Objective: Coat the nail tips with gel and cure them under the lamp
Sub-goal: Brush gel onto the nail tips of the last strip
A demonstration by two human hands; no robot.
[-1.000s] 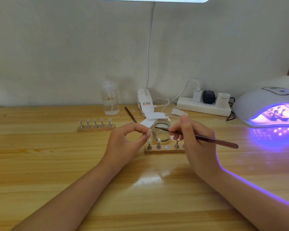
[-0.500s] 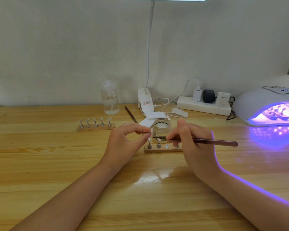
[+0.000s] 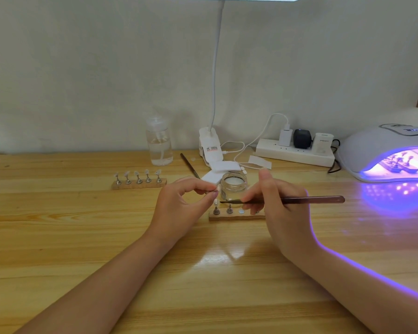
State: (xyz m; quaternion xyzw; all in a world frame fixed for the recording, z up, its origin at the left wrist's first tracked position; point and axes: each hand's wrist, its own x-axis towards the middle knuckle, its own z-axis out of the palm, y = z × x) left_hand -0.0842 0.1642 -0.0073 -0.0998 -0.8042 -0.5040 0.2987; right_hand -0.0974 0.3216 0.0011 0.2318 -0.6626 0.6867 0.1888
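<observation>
Small white nail tip (image 3: 218,189), pinched in the left hand (image 3: 181,208) above the near wooden stand (image 3: 235,216); the right hand (image 3: 279,208) grips a slim dark brush (image 3: 299,200) beside it. One stand cures in the glowing white lamp (image 3: 386,153); another five-tip stand (image 3: 138,183) waits, judged uncoated.

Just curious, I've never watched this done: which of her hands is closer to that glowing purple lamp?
Right. The right hand, holding the brush, sits nearer the lamp at the table's right edge; the left hand is farther left, beyond the jar.
</observation>
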